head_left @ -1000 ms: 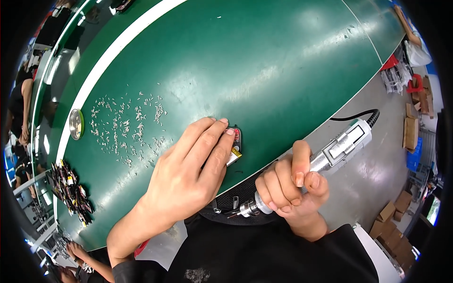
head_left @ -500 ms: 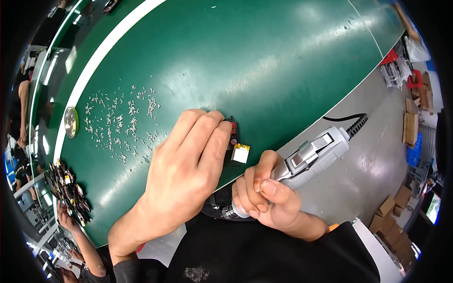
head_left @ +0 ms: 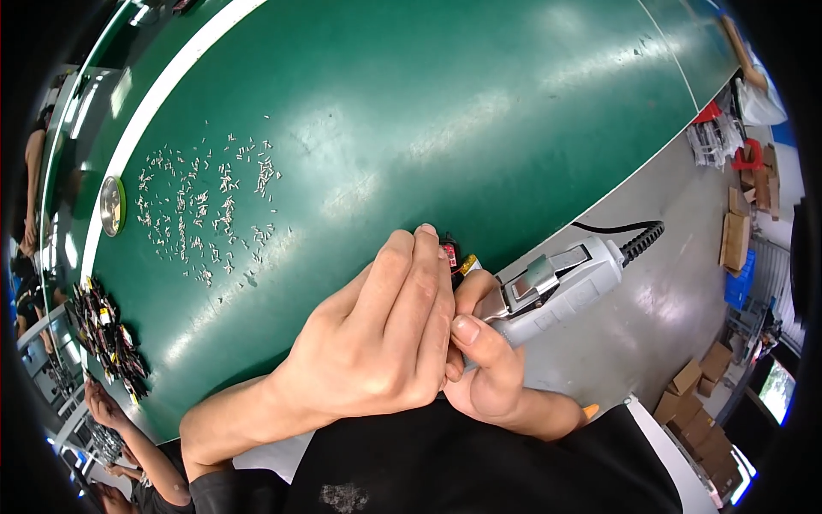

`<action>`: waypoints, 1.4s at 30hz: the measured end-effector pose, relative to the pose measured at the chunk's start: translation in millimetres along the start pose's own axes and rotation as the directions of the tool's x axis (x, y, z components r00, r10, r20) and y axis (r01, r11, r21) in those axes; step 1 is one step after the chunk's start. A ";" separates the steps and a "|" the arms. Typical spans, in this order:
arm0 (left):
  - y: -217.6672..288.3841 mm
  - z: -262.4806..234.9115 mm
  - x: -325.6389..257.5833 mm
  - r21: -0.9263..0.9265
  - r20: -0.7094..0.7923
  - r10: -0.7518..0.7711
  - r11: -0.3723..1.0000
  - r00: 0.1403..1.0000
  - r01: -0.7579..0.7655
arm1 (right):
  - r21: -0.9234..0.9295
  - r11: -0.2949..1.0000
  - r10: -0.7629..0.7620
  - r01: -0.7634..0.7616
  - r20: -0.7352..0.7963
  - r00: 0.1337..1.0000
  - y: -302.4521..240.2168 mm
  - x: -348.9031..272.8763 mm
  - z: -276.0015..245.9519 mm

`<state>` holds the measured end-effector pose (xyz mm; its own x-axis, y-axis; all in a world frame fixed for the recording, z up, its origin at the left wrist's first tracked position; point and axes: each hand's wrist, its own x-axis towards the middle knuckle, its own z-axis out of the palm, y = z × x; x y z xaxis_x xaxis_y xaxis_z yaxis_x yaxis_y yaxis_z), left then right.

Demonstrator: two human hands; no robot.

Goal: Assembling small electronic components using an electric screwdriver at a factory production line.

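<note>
My right hand is wrapped round a grey electric screwdriver with a metal lever on its side and a coiled black cord at its rear. The screwdriver's tip end is hidden behind my left hand. Closed over a small dark device, my left hand covers most of it. Past its fingertips show the device's red circuit part and a bit of the yellow-taped end of a small battery. My two hands meet close to the table's near edge.
Many tiny screws are spread over the green table. A round shallow dish stands on the white line. At the left lies a pile of dark wired parts, with another person's hand beside it. Cardboard boxes stand at right.
My left hand has moved right with the device and now overlaps my right hand. The battery's white face and the screwdriver's tip end, visible before, are now covered. The view has shifted slightly.
</note>
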<state>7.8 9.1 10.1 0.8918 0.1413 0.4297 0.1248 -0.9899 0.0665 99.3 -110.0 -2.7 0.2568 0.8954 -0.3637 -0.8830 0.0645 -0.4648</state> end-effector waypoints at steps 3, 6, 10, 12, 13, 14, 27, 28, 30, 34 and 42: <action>1.7 2.7 -2.9 0.042 -0.046 0.018 0.999 0.999 -0.016 | -0.002 1.000 0.000 0.000 0.024 1.000 -1.5 0.5 -2.1; 6.9 -5.6 -1.4 0.039 0.048 -0.043 0.998 0.998 0.041 | -0.011 1.000 0.028 -0.027 0.051 0.998 -7.9 1.1 -5.0; 9.0 -4.9 -2.1 -0.038 0.162 -0.066 0.997 0.985 0.073 | -0.175 0.982 -0.015 0.068 0.290 0.957 -51.0 6.7 -6.6; 9.1 -9.1 -10.8 -0.061 0.154 -0.079 0.994 0.985 0.089 | -0.211 0.950 -0.134 0.229 0.388 0.912 -71.8 15.8 6.6; 8.3 -8.6 -10.2 -0.008 0.134 -0.049 0.999 0.990 0.051 | -0.167 0.934 -0.226 0.317 0.413 0.882 -80.2 21.4 11.2; 7.9 -5.6 -10.6 0.047 0.123 -0.021 0.999 0.992 0.016 | -0.237 0.910 -0.202 0.341 0.465 0.862 -97.8 29.8 13.6; 11.3 6.7 -15.4 0.035 0.055 -0.082 0.996 0.995 0.080 | -0.260 0.881 -0.161 0.396 0.623 0.766 -112.9 84.5 -3.4; 10.6 6.6 -15.5 0.041 0.053 -0.078 0.996 0.996 0.076 | -0.260 0.885 -0.153 0.386 0.621 0.769 -110.2 84.0 -0.4; 10.0 5.6 -17.0 0.046 0.057 -0.082 0.996 0.995 0.080 | -0.338 0.846 -0.171 0.412 0.560 0.811 -105.3 79.2 11.5; 11.4 5.8 -16.5 0.007 0.050 -0.083 0.997 0.995 0.082 | -0.387 0.820 -0.150 0.423 0.567 0.810 -106.4 73.7 17.7; 11.7 9.3 -12.9 -0.035 0.003 -0.090 0.995 0.996 0.090 | -0.420 0.746 -0.153 0.517 0.647 0.747 -95.2 66.8 20.0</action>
<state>1.8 -4.3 -3.1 0.8781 0.2300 0.4195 0.1897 -0.9724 0.1362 192.7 -47.5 33.4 0.0725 0.9441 0.3216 -0.3610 0.3254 -0.8740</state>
